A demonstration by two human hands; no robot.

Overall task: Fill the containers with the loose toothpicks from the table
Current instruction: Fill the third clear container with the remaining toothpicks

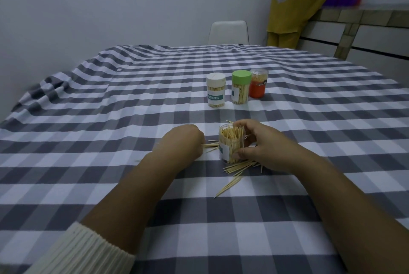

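Centrally, an uncapped clear jar [231, 145] stands packed with pale toothpicks, the right hand [263, 145] grasping its side. Loose toothpicks [238, 168] lie at its six o'clock; the left hand [184, 141], at nine, pinches a few. Three capped jars [236, 88] wait at twelve on the checked cloth [110, 118].

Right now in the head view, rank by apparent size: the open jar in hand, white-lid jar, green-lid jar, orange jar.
1. Open clear plastic jar of toothpicks, held by the right hand: largest, though nearest the camera.
2-3. White-lidded jar and green-lidded jar: look alike.
4. Orange-labelled clear jar: slightly smaller, partly hidden and farthest.
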